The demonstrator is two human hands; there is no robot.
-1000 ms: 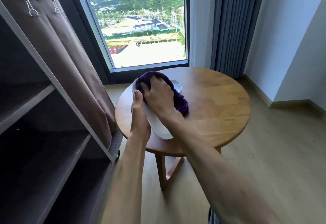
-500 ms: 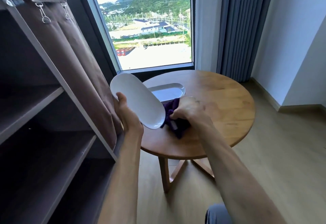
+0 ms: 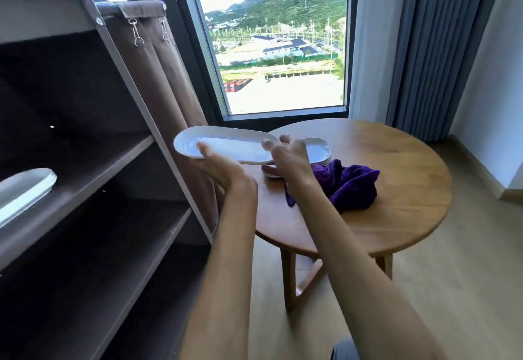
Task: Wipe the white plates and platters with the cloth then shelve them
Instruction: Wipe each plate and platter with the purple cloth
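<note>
Platter (image 3: 226,147) gripped by left fingers (image 3: 201,147)

A white oval platter (image 3: 226,147) is being held level in the air between shelf and table. More white platters (image 3: 319,151) are lying stacked on the table, the crumpled purple cloth (image 3: 351,187) lying just beside them

Right hand (image 3: 285,155) dropped cloth (image 3: 351,187), prob. now steadying levelled platter (image 3: 226,147).
</note>
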